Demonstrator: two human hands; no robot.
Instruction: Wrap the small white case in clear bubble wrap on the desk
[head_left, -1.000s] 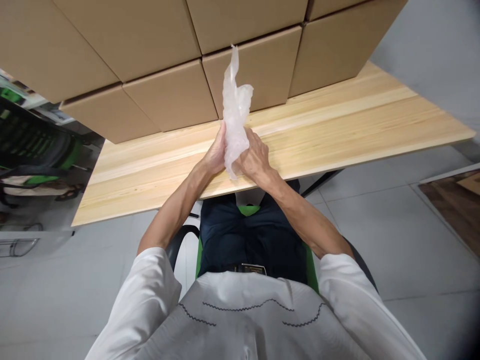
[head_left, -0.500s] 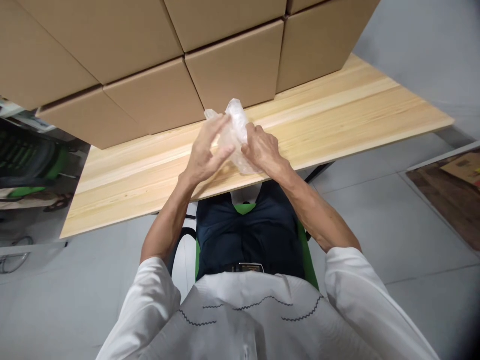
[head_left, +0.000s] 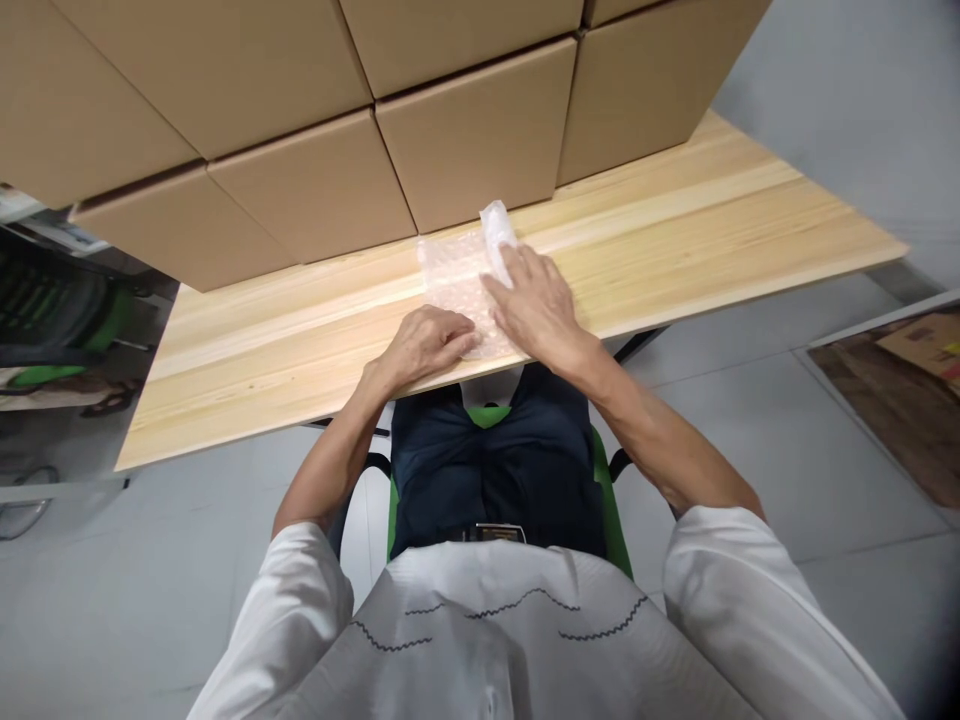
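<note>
A clear sheet of bubble wrap (head_left: 454, 272) lies flat on the wooden table (head_left: 705, 235), its right side forming a whitish roll (head_left: 497, 238). My right hand (head_left: 536, 300) rests over the lower part of that roll, with fingers curled across it and the thumb reaching left over the sheet. At the sheet's near left corner, my left hand (head_left: 427, 343) has its fingers bent together and pressed on the wrap close to the table's front edge. Whether anything lies inside the roll is hidden.
Stacked cardboard boxes (head_left: 480, 130) form a wall along the table's back, just behind the wrap. A green and black chair (head_left: 82, 310) stands at the left. On the floor at the right lies a brown board or mat (head_left: 892, 400).
The crumpled wrap has been flattened onto the table. My left hand has moved down from above it to its near corner. My right hand has shifted slightly right along the rolled side.
</note>
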